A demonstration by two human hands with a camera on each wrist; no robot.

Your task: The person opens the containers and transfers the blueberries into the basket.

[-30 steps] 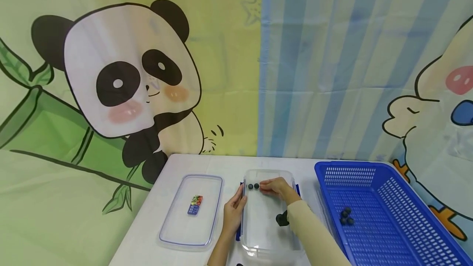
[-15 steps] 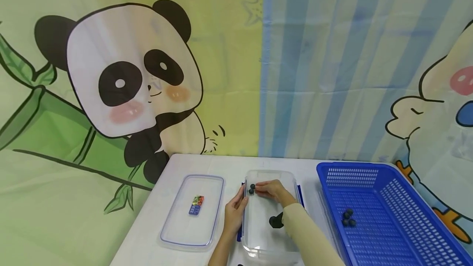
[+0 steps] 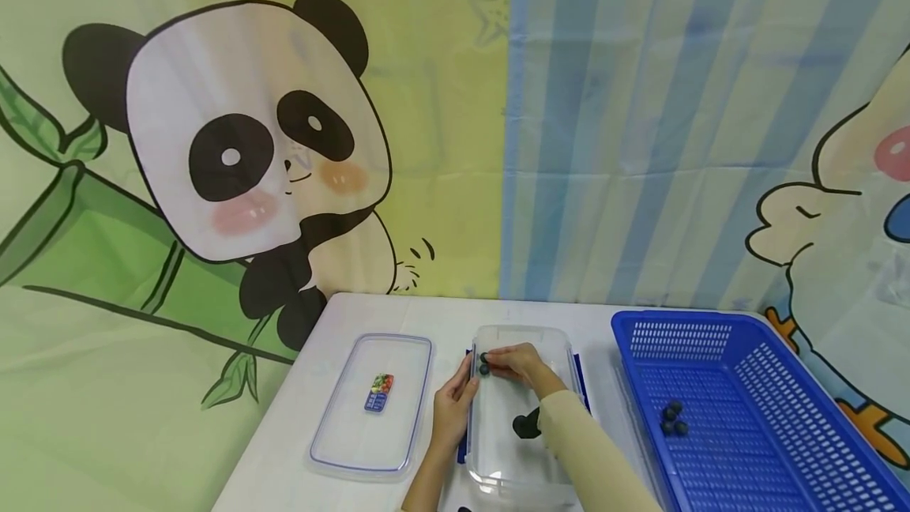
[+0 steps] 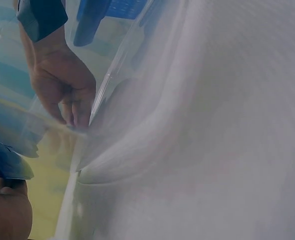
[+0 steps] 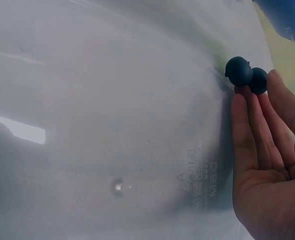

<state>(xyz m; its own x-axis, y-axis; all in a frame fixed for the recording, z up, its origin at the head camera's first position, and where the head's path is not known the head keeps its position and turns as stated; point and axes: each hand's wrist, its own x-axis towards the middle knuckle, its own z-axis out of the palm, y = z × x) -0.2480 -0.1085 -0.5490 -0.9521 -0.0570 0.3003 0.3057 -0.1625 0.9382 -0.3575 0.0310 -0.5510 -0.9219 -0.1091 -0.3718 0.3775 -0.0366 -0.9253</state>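
Note:
A clear plastic container [image 3: 522, 457] with blue side latches sits on the white table. Inside its far-left corner are two blueberries [image 5: 238, 71], touching each other. My right hand [image 3: 522, 362] reaches in there; thumb and fingertips pinch one blueberry [image 5: 259, 80], while the other lies against the fingertips. My left hand [image 3: 451, 405] holds the container's left side wall by the latch, thumb at the rim. In the left wrist view only part of the left hand [image 4: 7, 212] shows, below the blue latch [image 4: 7, 159]; the right hand [image 4: 65, 85] appears through the clear wall.
Left of the container lies a clear lid [image 3: 355, 433] with blue edging and a coloured label [image 3: 378, 393]. A blue perforated basket [image 3: 761, 417] stands on the right with several blueberries [image 3: 673, 417] in it. A cartoon curtain hangs behind the table.
The two blueberries went from side by side to one behind the other. My right hand shifted left onto them. The left hand stayed at the container's side.

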